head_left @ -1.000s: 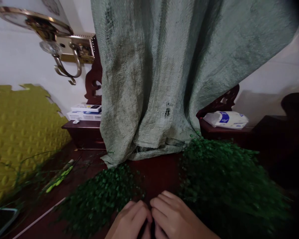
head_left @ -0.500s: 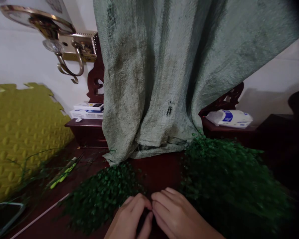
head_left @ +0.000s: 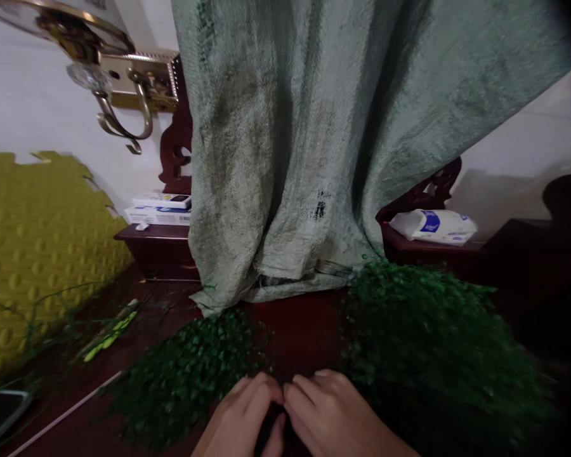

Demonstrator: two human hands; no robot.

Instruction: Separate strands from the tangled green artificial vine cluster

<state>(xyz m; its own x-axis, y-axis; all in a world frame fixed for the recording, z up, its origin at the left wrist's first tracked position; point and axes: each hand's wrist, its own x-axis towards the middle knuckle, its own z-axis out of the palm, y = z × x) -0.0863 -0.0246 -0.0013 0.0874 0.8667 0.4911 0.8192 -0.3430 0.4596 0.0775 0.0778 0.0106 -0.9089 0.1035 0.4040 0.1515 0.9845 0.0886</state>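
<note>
My left hand (head_left: 247, 416) and my right hand (head_left: 330, 409) meet at the fingertips at the bottom centre, their fingers curled and closed. Whatever may be between the fingertips is too small or hidden to make out. A heap of small green leaves (head_left: 185, 374) lies just left of my left hand. To the right of my right hand spreads a larger, bushier green heap (head_left: 423, 336). Both heaps rest on a dark red wooden surface (head_left: 299, 330).
A grey-green woven sheet (head_left: 314, 146) hangs behind the heaps. Boxes (head_left: 159, 212) sit on a ledge at left, a tissue pack (head_left: 438, 226) at right. A yellow foam mat (head_left: 38, 254), a yellow-green object (head_left: 109, 336), a thin pink stick (head_left: 66, 414) and a wall lamp (head_left: 124, 95) are at left.
The view has shifted slightly, so most things appear a little further left. My hands remain together and sit slightly lower in the picture.
</note>
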